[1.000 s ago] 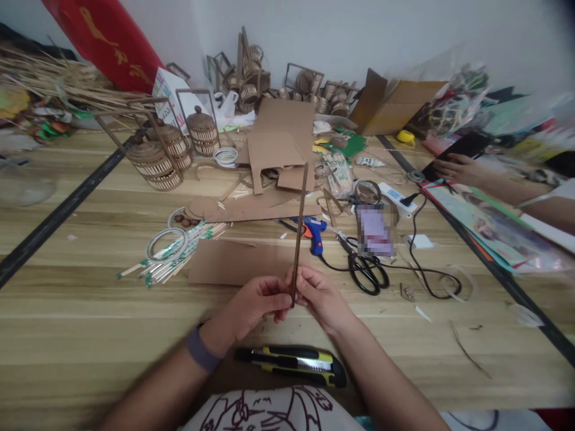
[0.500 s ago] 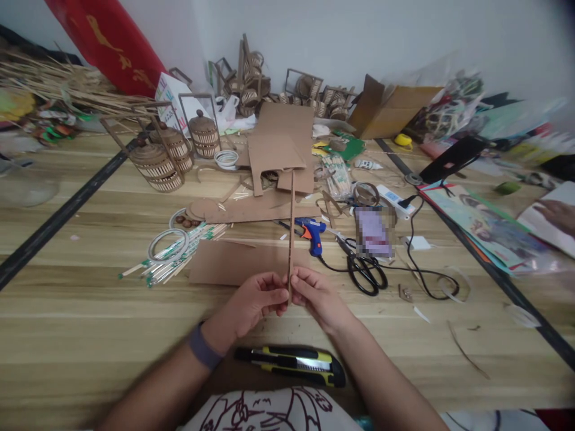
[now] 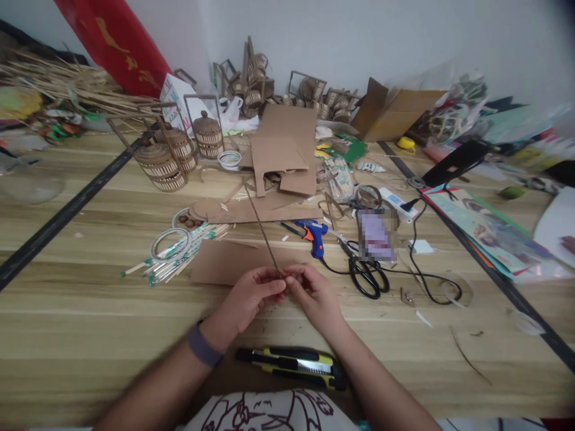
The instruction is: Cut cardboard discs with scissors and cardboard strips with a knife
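Between my two hands stands a long, narrow cardboard strip (image 3: 262, 230), seen nearly edge-on, its far end leaning to the left. My left hand (image 3: 258, 293) pinches its near end between thumb and fingers. Right beside it, my right hand (image 3: 312, 294) has thumb and fingertips closed on the same end; the fingertips of both hands meet and hide that end. Beyond the hands a flat cardboard piece (image 3: 220, 263) lies on the table. A yellow and black utility knife (image 3: 296, 365) lies near my body, below the hands.
A blue hot glue gun (image 3: 317, 235), black-handled scissors (image 3: 368, 275) and a power strip (image 3: 395, 203) lie to the right. Bundled sticks (image 3: 179, 260) and white rings (image 3: 171, 245) are left. Small lidded baskets (image 3: 209, 136) stand behind. Another person's hand (image 3: 568, 242) shows at far right.
The cardboard strip has turned from nearly straight ahead with part of its face showing to edge-on, tipped leftward. Both hands stay at its near end. The other person's hand has moved toward the right edge.
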`<state>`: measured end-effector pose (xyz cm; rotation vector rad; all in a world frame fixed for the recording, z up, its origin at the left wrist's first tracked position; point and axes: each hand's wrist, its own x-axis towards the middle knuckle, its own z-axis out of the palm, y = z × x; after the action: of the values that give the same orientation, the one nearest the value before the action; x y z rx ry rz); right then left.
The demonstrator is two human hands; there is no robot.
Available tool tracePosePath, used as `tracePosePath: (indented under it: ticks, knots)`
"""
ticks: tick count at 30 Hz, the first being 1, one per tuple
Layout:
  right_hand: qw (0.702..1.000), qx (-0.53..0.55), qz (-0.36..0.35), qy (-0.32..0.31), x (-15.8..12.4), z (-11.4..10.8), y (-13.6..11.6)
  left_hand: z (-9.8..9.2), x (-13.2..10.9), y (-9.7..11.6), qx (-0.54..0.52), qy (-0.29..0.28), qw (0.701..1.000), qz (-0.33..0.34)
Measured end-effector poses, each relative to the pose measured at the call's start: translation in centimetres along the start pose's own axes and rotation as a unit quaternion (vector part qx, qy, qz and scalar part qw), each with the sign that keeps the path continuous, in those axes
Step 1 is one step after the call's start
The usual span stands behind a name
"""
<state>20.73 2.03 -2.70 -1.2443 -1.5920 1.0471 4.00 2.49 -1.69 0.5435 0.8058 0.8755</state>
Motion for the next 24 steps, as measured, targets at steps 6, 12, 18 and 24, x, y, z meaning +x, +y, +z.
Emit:
tracePosePath:
  ticks: [6, 12, 18, 24]
  knots:
    - [0.995, -0.069, -0.078, -0.002, -0.05, -0.17, -0.68, -0.2, 0.2, 0.0, -0.014, 0.059, 0.998, 0.023]
    - [0.99, -0.073, -0.122, -0.007, 0.09, -0.09, -0.84, -0.26, 0.36, -0.06, -0.006, 0.08, 0.995, 0.052]
    - [0.989, -0.075, -0.128, -0.01, -0.03, 0.07, -0.54, -0.27, 0.33, -0.11, 0.011, 0.087, 0.994, 0.069]
    - [0.988, -0.078, -0.129, -0.013, 0.05, 0.09, -0.53, -0.41, 0.5, -0.3, 0.034, 0.082, 0.992, 0.088]
